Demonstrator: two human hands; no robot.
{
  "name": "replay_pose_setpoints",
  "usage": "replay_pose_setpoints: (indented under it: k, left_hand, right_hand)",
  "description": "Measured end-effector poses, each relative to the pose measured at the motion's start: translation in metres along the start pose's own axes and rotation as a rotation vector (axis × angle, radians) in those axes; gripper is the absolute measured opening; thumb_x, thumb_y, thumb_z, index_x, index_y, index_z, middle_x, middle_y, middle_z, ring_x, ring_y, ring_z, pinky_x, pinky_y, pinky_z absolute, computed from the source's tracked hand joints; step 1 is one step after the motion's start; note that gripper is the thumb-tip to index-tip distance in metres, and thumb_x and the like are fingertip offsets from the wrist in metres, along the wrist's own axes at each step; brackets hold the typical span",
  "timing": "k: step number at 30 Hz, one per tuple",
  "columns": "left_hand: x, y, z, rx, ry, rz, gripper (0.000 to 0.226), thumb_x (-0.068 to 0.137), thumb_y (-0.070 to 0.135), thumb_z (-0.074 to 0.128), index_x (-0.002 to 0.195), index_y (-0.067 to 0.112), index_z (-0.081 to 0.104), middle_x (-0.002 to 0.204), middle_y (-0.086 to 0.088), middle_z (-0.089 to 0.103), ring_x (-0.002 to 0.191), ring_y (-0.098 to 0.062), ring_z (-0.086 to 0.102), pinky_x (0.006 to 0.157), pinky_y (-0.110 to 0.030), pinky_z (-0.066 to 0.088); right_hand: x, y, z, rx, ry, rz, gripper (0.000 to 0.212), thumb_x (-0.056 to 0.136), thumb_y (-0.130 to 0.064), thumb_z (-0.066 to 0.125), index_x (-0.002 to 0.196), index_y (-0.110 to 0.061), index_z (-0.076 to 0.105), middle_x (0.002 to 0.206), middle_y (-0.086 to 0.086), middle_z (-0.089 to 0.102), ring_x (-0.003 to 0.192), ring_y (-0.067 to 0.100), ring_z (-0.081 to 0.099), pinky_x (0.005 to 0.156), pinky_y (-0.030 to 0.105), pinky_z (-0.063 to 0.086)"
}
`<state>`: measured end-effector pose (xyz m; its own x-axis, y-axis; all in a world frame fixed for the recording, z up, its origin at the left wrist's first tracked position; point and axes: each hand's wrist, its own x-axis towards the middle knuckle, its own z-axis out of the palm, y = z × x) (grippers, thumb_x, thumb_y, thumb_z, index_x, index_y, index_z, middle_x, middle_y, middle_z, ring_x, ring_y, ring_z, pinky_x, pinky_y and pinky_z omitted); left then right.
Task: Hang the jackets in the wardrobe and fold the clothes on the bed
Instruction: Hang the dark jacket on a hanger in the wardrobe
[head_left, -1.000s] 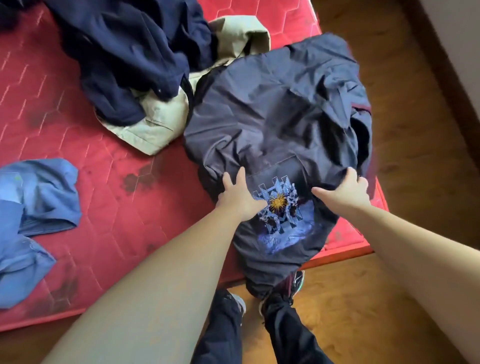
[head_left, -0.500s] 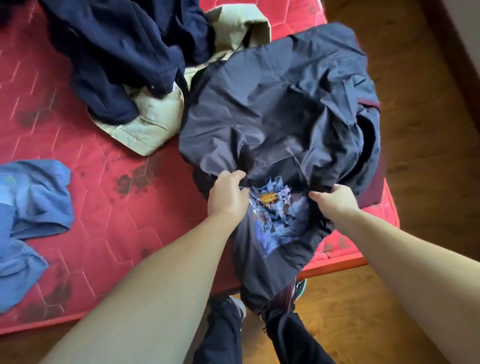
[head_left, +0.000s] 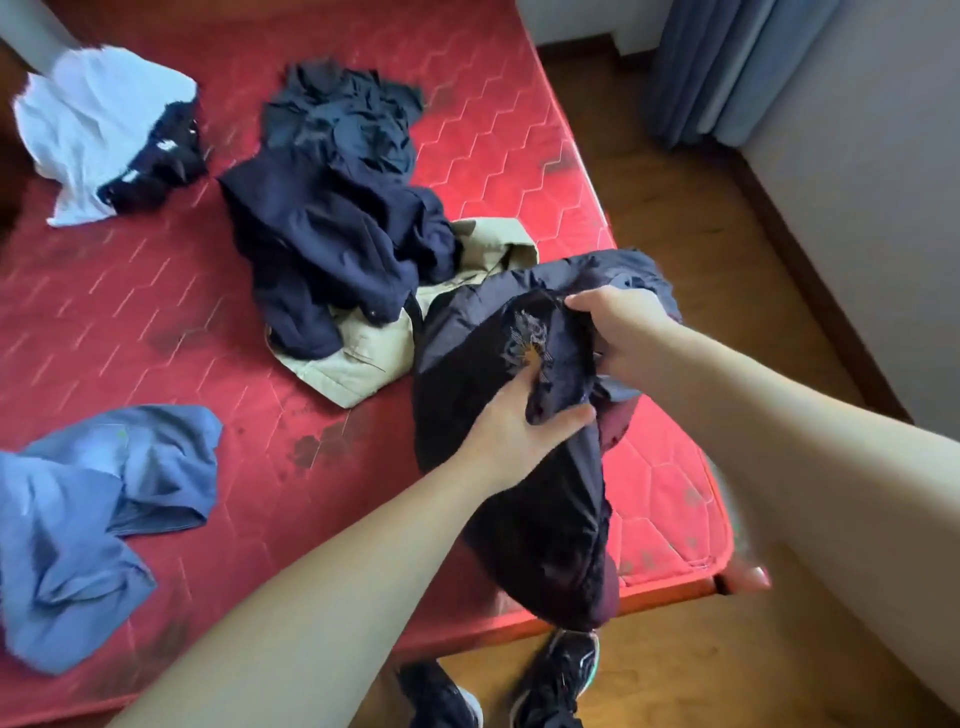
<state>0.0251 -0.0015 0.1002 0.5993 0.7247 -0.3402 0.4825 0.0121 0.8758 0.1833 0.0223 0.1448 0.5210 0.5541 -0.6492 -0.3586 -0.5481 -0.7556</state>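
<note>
A dark navy jacket (head_left: 524, 499) with a sun-and-blue print hangs bunched over the near right corner of the red mattress (head_left: 208, 322). My left hand (head_left: 514, 431) grips its fabric from below, thumb over a fold. My right hand (head_left: 618, 332) holds the upper edge of the same jacket, fingers curled round it. A beige garment (head_left: 363, 353) lies partly under the jacket and under a navy garment (head_left: 332, 234). Behind that sits a dark crumpled piece (head_left: 343, 114).
A blue garment (head_left: 93, 514) lies at the mattress's near left. A white and black garment (head_left: 98, 140) lies at the far left. Wooden floor (head_left: 727, 208) runs to the right, with a blue curtain (head_left: 727, 67) and a wall. My shoes (head_left: 556, 680) stand at the bed's edge.
Both hands have gathered and lifted the jacket off the mattress, bunching it so the print folds inward. The view has tilted up, showing more of the bed.
</note>
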Motion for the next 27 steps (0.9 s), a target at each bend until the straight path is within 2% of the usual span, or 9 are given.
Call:
replay_pose_setpoints:
  k: [3, 6, 9, 12, 17, 19, 21, 24, 27]
  left_hand:
    - [-0.001, 0.021, 0.005, 0.08, 0.078, -0.03, 0.092, 0.066, 0.044, 0.079, 0.143, 0.034, 0.03, 0.12, 0.02, 0.057, 0.11, 0.001, 0.055, 0.089, -0.014, 0.043]
    - [0.005, 0.044, -0.006, 0.026, 0.288, -0.136, 0.038, 0.08, 0.016, 0.062, 0.116, 0.024, 0.056, 0.093, 0.003, 0.067, 0.092, -0.023, 0.064, 0.075, -0.025, 0.045]
    - [0.007, 0.056, -0.027, -0.174, 0.242, -0.101, 0.022, 0.081, 0.004, 0.061, 0.076, 0.025, 0.063, 0.064, 0.013, 0.062, 0.066, -0.012, 0.058, 0.055, -0.018, 0.043]
    - [0.005, 0.072, -0.043, -0.353, 0.192, -0.117, 0.025, 0.082, -0.001, 0.061, 0.072, 0.021, 0.066, 0.056, 0.013, 0.06, 0.053, -0.007, 0.051, 0.043, -0.012, 0.037]
    - [0.0, 0.113, -0.064, -0.6, 0.223, -0.1, 0.016, 0.089, 0.0, 0.058, 0.093, 0.012, 0.069, 0.096, -0.008, 0.069, 0.092, -0.021, 0.063, 0.089, -0.036, 0.05]
    - [0.002, 0.128, -0.079, -0.689, 0.277, -0.074, 0.015, 0.091, 0.0, 0.056, 0.091, 0.01, 0.068, 0.095, -0.008, 0.069, 0.091, -0.021, 0.063, 0.085, -0.031, 0.051]
    - [0.004, 0.141, -0.095, -0.776, 0.314, -0.071, 0.016, 0.092, 0.002, 0.057, 0.087, 0.013, 0.068, 0.087, -0.005, 0.07, 0.083, -0.019, 0.065, 0.072, -0.026, 0.053]
    - [0.0, 0.155, -0.114, -0.905, 0.347, -0.1, 0.013, 0.093, 0.004, 0.057, 0.087, 0.011, 0.065, 0.079, -0.004, 0.07, 0.066, -0.014, 0.068, 0.057, -0.022, 0.052]
    - [-0.008, 0.162, -0.125, -0.969, 0.333, -0.108, 0.012, 0.093, 0.004, 0.057, 0.088, 0.01, 0.065, 0.074, -0.005, 0.072, 0.059, -0.012, 0.07, 0.05, -0.02, 0.052]
  right_hand:
    - [-0.022, -0.032, 0.019, 0.042, 0.039, -0.043, 0.016, 0.083, -0.013, 0.07, 0.085, -0.008, 0.055, 0.083, 0.011, 0.061, 0.07, 0.024, 0.061, 0.064, 0.032, 0.052]
    - [-0.038, -0.043, 0.024, 0.016, 0.03, -0.168, 0.022, 0.083, -0.015, 0.07, 0.074, -0.012, 0.049, 0.077, 0.011, 0.055, 0.075, 0.025, 0.058, 0.065, 0.034, 0.048]
    - [-0.052, -0.031, 0.003, -0.203, 0.017, -0.396, 0.033, 0.084, -0.028, 0.067, 0.06, -0.02, 0.046, 0.064, 0.001, 0.049, 0.066, 0.016, 0.05, 0.065, 0.031, 0.046]
    - [-0.063, -0.003, -0.026, -0.494, 0.175, -0.498, 0.04, 0.085, -0.044, 0.064, 0.059, -0.017, 0.051, 0.052, -0.011, 0.047, 0.056, 0.009, 0.045, 0.055, 0.024, 0.037]
    - [-0.079, 0.021, -0.057, -0.607, 0.099, -0.348, 0.022, 0.089, -0.034, 0.058, 0.101, -0.017, 0.067, 0.087, -0.003, 0.067, 0.073, 0.012, 0.057, 0.068, 0.027, 0.044]
    - [-0.089, 0.02, -0.056, -0.536, -0.069, -0.186, 0.037, 0.089, -0.046, 0.058, 0.115, -0.019, 0.064, 0.1, 0.0, 0.067, 0.081, 0.012, 0.06, 0.076, 0.028, 0.046]
    - [-0.099, 0.008, -0.049, -0.265, -0.242, 0.054, 0.072, 0.071, -0.077, 0.058, 0.112, -0.018, 0.064, 0.099, 0.005, 0.063, 0.089, 0.021, 0.059, 0.082, 0.035, 0.043]
    - [-0.105, -0.016, -0.035, -0.171, -0.368, 0.196, 0.113, 0.045, -0.094, 0.057, 0.12, -0.01, 0.061, 0.1, 0.007, 0.057, 0.094, 0.022, 0.051, 0.087, 0.038, 0.041]
    - [-0.112, -0.029, -0.015, -0.084, -0.498, 0.254, 0.108, 0.05, -0.09, 0.061, 0.122, -0.009, 0.066, 0.115, 0.007, 0.068, 0.108, 0.026, 0.063, 0.1, 0.042, 0.044]
